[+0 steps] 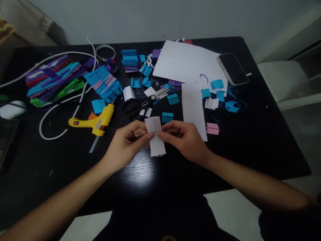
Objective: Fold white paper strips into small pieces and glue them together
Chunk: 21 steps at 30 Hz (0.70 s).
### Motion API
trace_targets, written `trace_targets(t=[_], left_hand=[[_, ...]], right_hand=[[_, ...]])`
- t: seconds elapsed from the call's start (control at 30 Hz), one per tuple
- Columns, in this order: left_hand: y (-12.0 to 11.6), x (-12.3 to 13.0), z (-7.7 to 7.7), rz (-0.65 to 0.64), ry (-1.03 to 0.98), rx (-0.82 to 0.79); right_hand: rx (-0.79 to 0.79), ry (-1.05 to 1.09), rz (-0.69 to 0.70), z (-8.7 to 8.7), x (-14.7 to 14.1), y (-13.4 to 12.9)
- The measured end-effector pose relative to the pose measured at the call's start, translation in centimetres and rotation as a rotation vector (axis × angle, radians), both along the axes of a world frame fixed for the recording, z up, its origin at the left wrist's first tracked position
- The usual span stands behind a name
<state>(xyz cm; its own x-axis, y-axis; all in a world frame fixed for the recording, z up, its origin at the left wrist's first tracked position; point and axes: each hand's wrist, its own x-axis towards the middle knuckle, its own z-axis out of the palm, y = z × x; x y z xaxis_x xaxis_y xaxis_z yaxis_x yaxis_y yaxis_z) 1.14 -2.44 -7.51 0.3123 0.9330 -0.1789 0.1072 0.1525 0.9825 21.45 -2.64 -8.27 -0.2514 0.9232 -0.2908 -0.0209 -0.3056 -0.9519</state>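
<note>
Pinched between the thumbs and fingers of my left hand (126, 142) and right hand (189, 142), a creased white paper strip (157, 147) was held over the black table (250, 134), nearer me than the black-handled scissors (152, 98); a yellow glue gun (101, 122) lay to the left.

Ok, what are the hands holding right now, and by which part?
A narrow folded strip of white paper, pinched near mid-length: the left hand at its left edge, the right hand at its right.
</note>
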Motion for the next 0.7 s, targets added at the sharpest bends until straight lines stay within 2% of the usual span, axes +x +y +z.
trace_targets(t=[0.13, 0.3, 0.57, 0.7], left_hand=[[-0.11, -0.02, -0.43, 0.043, -0.020, 0.020], [-0.15, -0.27, -0.83, 0.024, -0.023, 0.013], [-0.13, -0.14, -0.32, 0.013, 0.015, 0.037], [-0.22, -0.19, 0.01, -0.006, 0.035, 0.084]], right_hand=[[0.018, -0.014, -0.002, 0.06, 0.03, -0.08], [0.025, -0.025, 0.003, 0.19, 0.09, -0.03], [0.061, -0.009, 0.056, 0.09, 0.17, 0.05], [0.094, 0.021, 0.039, 0.25, 0.12, 0.05]])
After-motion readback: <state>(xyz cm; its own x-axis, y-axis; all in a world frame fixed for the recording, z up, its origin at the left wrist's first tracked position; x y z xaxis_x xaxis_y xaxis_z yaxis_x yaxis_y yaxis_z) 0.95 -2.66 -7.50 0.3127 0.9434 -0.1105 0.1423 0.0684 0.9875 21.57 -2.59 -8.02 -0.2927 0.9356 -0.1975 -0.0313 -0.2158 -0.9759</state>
